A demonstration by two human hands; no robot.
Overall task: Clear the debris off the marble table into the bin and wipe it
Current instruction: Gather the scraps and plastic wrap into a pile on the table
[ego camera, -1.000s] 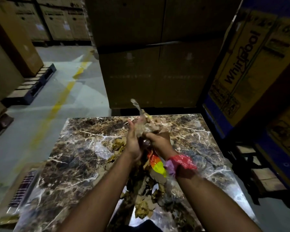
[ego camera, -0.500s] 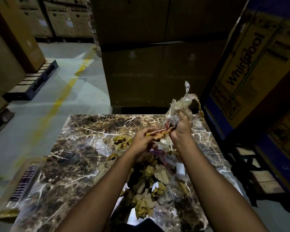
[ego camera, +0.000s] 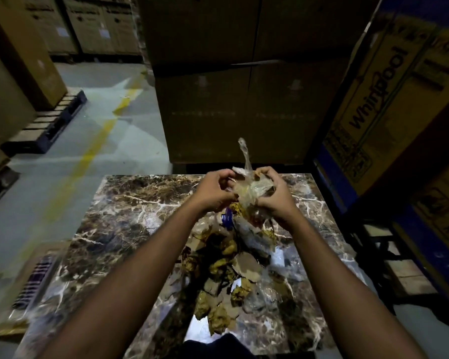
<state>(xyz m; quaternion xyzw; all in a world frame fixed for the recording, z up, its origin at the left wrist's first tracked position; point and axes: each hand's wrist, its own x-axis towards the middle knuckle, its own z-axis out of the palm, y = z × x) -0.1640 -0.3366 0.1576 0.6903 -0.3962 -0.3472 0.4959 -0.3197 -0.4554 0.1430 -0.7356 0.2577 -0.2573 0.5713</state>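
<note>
Debris is the matter here, and a wad of it (ego camera: 252, 193), mostly clear plastic wrap with scraps caught inside, sits between the two hands above the far half of the marble table (ego camera: 119, 218). The right hand (ego camera: 275, 200) has its fingers curled round the wad's right side, gripping it. The left hand (ego camera: 215, 193) has its fingers bent in toward the wad's left edge, fingertips apparently pinching the wrap, though the contact itself is partly hidden. A twisted tail of the wrap sticks up just above the fingers.

Directly beneath the fingers hangs a small blue scrap (ego camera: 227, 218), and below that, toward the person, a long heap of debris (ego camera: 226, 268) lies down the middle of the table: torn brown cardboard pieces, crumpled yellowish bits and more clear film. To the left of the fingers, the marble shows bare, with glare on it.

Further out, at the table's near-left corner, a flat packet in clear film (ego camera: 34, 278) lies low on the floor side; no bin can be made out. Stacked cartons (ego camera: 244, 73) stand beyond the table.

By my reading the work is early: one handful is gathered, most of the heap remains, nothing shows as binned, and wiping has not begun.
</note>
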